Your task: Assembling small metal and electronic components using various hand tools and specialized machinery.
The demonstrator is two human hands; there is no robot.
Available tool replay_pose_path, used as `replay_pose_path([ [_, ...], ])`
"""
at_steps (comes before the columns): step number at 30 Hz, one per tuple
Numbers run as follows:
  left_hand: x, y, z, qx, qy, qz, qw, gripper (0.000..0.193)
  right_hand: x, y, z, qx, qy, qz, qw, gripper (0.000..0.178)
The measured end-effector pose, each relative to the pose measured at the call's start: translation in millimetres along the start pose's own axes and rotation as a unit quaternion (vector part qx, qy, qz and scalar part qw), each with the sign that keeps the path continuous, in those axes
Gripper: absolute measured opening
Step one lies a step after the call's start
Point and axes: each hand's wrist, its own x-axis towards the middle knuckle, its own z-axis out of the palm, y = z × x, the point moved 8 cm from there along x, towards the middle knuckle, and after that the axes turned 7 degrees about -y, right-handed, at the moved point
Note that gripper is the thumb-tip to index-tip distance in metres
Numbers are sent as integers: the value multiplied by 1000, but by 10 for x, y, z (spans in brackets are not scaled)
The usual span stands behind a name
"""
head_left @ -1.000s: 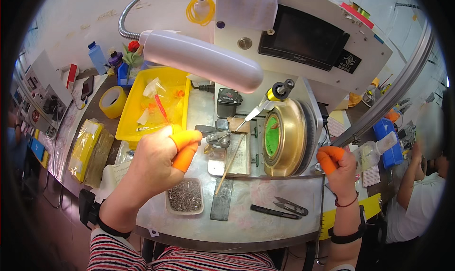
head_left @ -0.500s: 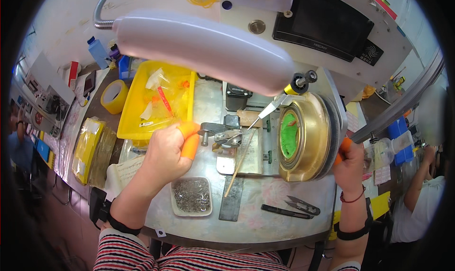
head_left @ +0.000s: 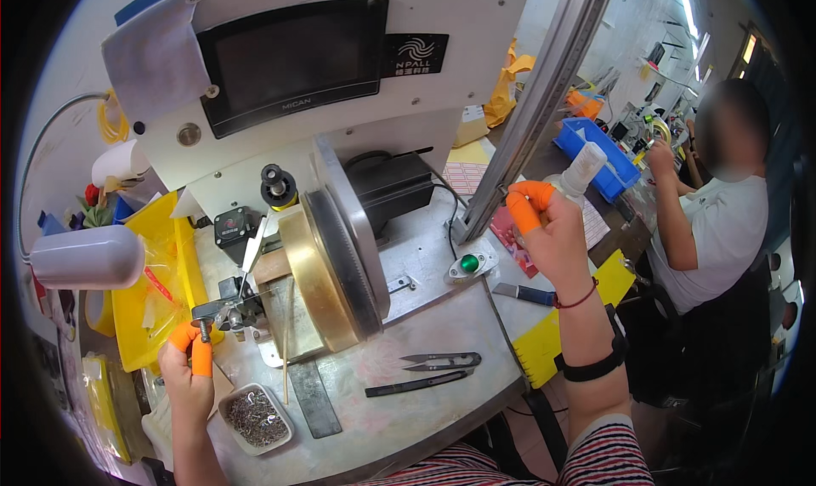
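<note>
My left hand (head_left: 189, 380), with orange finger covers, closes round the lower end of a screw (head_left: 204, 329) on a metal clamp (head_left: 231, 309). My right hand (head_left: 551, 227), also in orange covers, is raised in a closed pinch by the metal upright (head_left: 534, 103); anything in its fingertips is too small to make out. Between my hands stands a brass-coloured wheel (head_left: 316, 286) with a dark rim. A thin wooden stick (head_left: 286, 341) leans near the clamp. Below my right hand lies a knife-like tool with a dark handle (head_left: 535, 295).
Thread snips (head_left: 442, 362) and black tweezers (head_left: 416, 384) lie in front of the wheel. A white dish of small metal parts (head_left: 257, 418) sits by my left forearm. A yellow tray (head_left: 136, 333) and lamp (head_left: 89, 256) stand left. Another person (head_left: 718, 222) works at right.
The view has swung to the right. My right hand has come from beside the wheel, outward to the upright. My left hand stays at the clamp.
</note>
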Motion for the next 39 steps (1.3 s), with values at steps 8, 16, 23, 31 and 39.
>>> replay_pose_path([
  [8,-5,-94,-7,-5,-3,-28,1000,7,95,251,-89,15,-18,69,997,16],
  [16,25,-15,-1,-53,3,-39,998,8,-253,214,227,-188,-58,-38,980,14],
  [23,-28,-18,-17,20,-24,-11,999,9,-544,147,430,-238,-106,-52,964,16],
  [31,-563,901,77,-448,-293,105,838,29,-1189,-640,-129,-183,90,-225,953,41],
  [39,-756,1140,205,237,-288,292,881,33,-1474,-1475,1503,168,-310,-199,914,67],
])
